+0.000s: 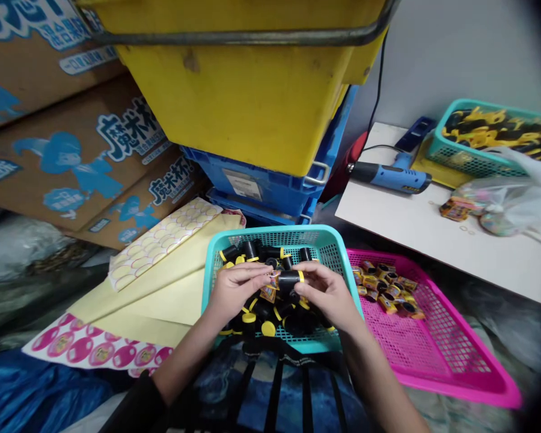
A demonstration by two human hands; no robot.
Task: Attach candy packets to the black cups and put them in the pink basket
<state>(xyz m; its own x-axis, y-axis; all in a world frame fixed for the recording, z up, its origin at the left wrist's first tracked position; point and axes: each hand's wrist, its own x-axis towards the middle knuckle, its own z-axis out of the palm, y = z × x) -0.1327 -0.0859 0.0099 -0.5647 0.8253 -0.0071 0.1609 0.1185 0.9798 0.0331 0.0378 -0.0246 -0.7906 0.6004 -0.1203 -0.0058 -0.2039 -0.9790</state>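
Note:
Over a turquoise basket (351, 267), my right hand (329, 294) grips a small black cylinder (289, 277) by its yellow-rimmed end. My left hand (234, 291) is closed, thumb against fingers, on a small printed orange wrapper (273, 279). The wrapper meets the cylinder's left end; whether it is around the end or only touching, I cannot tell. Another orange printed piece (268, 293) shows just below the left fingertips. Several black cylinders with yellow caps (267, 328) lie loose in the basket beneath both hands.
A pink basket (460, 373) on the right holds several wrapped pieces (388, 285). On the white table (388, 219) lie a blue heat gun (392, 176), a plastic bag (514, 195) and another turquoise basket (462, 155). Stacked crates (243, 102) rise ahead; cardboard boxes (85, 162) stand left.

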